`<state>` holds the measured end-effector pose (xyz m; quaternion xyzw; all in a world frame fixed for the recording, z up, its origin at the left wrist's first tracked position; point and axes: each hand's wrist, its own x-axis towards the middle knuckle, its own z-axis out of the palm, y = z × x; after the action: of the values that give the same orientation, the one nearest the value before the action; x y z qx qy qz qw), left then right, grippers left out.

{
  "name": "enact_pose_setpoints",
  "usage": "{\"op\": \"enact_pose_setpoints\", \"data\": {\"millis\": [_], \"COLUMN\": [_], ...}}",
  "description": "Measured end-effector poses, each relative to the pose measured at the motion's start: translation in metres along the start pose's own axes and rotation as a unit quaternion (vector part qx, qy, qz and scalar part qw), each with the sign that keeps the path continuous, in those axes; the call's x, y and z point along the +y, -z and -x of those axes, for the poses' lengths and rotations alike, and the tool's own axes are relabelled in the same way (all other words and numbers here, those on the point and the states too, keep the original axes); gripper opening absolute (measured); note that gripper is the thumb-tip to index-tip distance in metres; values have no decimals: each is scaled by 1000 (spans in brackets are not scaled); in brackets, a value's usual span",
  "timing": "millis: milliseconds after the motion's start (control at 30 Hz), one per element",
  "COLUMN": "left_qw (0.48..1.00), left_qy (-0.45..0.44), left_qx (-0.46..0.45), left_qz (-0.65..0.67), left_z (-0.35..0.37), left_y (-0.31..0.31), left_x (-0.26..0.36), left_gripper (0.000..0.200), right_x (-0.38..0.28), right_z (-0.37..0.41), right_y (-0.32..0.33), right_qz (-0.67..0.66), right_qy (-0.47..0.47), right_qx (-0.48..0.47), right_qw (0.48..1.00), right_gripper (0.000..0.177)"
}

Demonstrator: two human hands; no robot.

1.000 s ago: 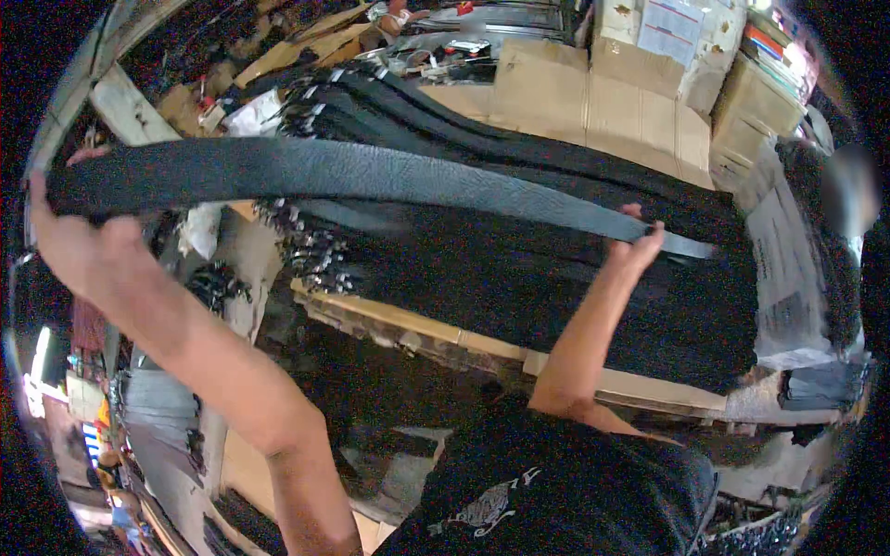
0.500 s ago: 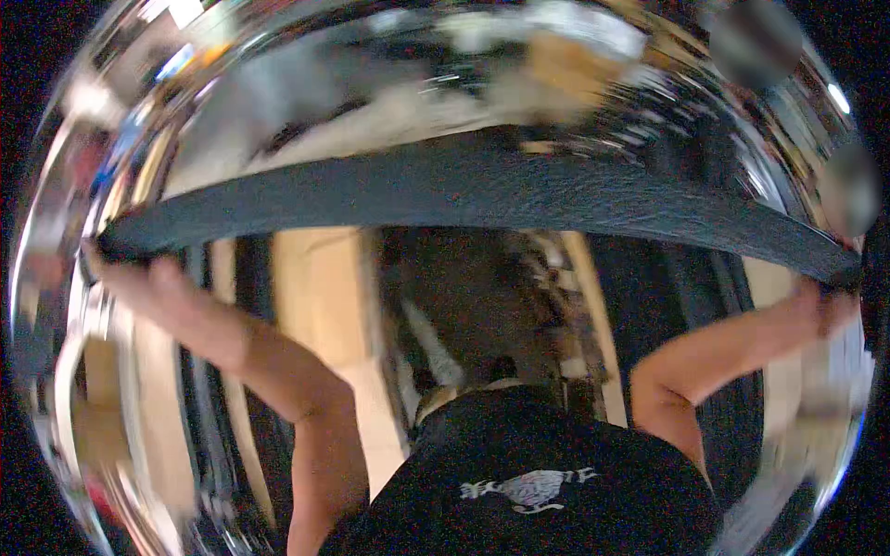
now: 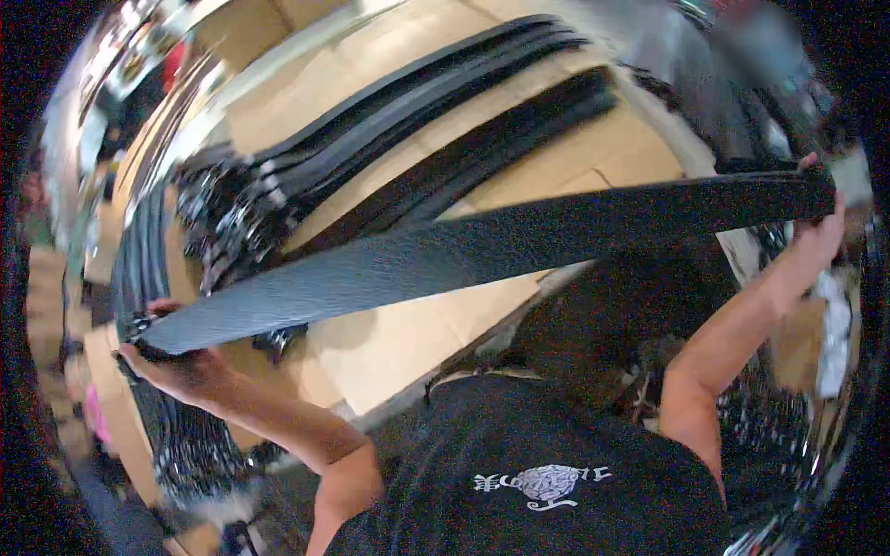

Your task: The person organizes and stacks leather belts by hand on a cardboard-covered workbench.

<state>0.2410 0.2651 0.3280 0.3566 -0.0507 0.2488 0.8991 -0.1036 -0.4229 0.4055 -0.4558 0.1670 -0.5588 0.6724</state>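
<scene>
A long, wide black bundle of belts stretches across in front of my body, its surface finely textured. My left hand is closed round its left end, low on the left. My right hand grips the other end, higher up at the far right. The bundle slants upward from left to right and is held above a cardboard-covered table. Beyond it, long black belts lie in rows on the cardboard. Shiny metal buckles are gathered at their left ends.
More dark belts hang or lie beside my left hand, with a heap of shiny-ended strips below. A brown cardboard box stands at the far upper left. The outer areas are blurred.
The view has swung round to the table with rows of belts. The bundle, level and arched before, now slants, its left end lower and right end higher. Both hands keep hold.
</scene>
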Motion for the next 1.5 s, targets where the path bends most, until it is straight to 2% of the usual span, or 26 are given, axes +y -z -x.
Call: {"op": "enact_pose_setpoints", "data": {"millis": [33, 67, 100, 133, 167, 200, 233, 267, 300, 333, 367, 433, 500, 600, 667, 800, 867, 967, 1000, 1067, 1200, 1233, 1333, 1433, 1500], "left_qw": [984, 987, 988, 973, 969, 963, 964, 965, 958, 958, 949, 961, 954, 954, 955, 932, 922, 914, 916, 911, 919, 923, 914, 899, 901], "left_qy": [-82, -48, -14, 27, 50, 56, 62, 71, 102, 99, 126, 160, 180, 189, 195, 175, 164, 144, 138, 130, 119, 113, 167, 221, 203], "left_qx": [48, 73, 98, 127, 150, 214, 238, 245, 268, 263, 285, 224, 242, 234, 224, 318, 349, 374, 370, 385, 372, 363, 356, 353, 347], "left_qz": [-149, -134, -117, -192, -190, -155, -105, -65, -29, -61, -50, -35, 8, -6, 1, -13, -31, -68, -71, -63, -53, -60, -94, -131, -165], "left_z": [46, 55, 63, 81, 84, 94, 97, 109, 121, 132, 140, 154, 160, 160, 157, 158, 149, 126, 120, 108, 95, 98, 97, 92, 92], "left_y": [-38, -28, -17, -20, -3, -5, 33, 43, 41, 51, 55, 70, 90, 125, 159, 259, 257, 259, 267, 257, 243, 243, 252, 266, 295], "left_x": [-11, -9, -7, -12, -24, -37, -54, -72, -88, -109, -123, -148, -165, -172, -172, -186, -186, -190, -193, -201, -216, -216, -215, -208, -213], "left_gripper": [43, 42, 42, 44, 44, 40, 36, 34, 35, 34, 35, 33, 28, 26, 23, 21, 18, 12, 11, 14, 21, 22, 24, 25, 28], "right_x": [43, 79, 122, 157, 192, 218, 241, 259, 292, 314, 311, 330, 355, 396, 456, 585, 588, 603, 619, 602, 616, 624, 620, 600, 603], "right_z": [-40, -49, -94, -105, -115, -121, -127, -132, -176, -216, -201, -249, -267, -274, -249, -169, -117, -118, -126, -110, -117, -116, -128, -124, -130], "right_y": [1, -6, 17, 14, 10, -3, -8, -14, 21, 49, 22, 45, 64, 86, 104, 146, 112, 115, 122, 80, 44, 40, 42, 48, 48], "right_qz": [-4, -3, -38, -100, -162, -117, -70, -23, -69, -97, 60, 72, 101, 143, 143, 69, 67, 107, 109, 121, 43, 75, 110, 142, 139], "right_qy": [-13, -12, -68, -130, -191, -202, -210, -210, -224, -282, -187, -219, -232, -238, -266, -317, -314, -358, -346, -360, -344, -318, -401, -431, -461], "right_qx": [22, 39, -26, -18, -1, 20, 43, 61, 41, 39, 37, -18, -30, -35, -13, 60, 158, 117, 147, 103, 126, 133, 131, 115, 89], "right_qw": [1000, 999, 997, 986, 968, 972, 974, 976, 971, 954, 980, 973, 967, 960, 953, 944, 934, 920, 920, 919, 929, 936, 900, 884, 872], "right_gripper": [38, 37, 38, 41, 45, 45, 45, 45, 46, 45, 59, 53, 48, 42, 42, 42, 44, 44, 44, 43, 36, 35, 35, 34, 34]}}
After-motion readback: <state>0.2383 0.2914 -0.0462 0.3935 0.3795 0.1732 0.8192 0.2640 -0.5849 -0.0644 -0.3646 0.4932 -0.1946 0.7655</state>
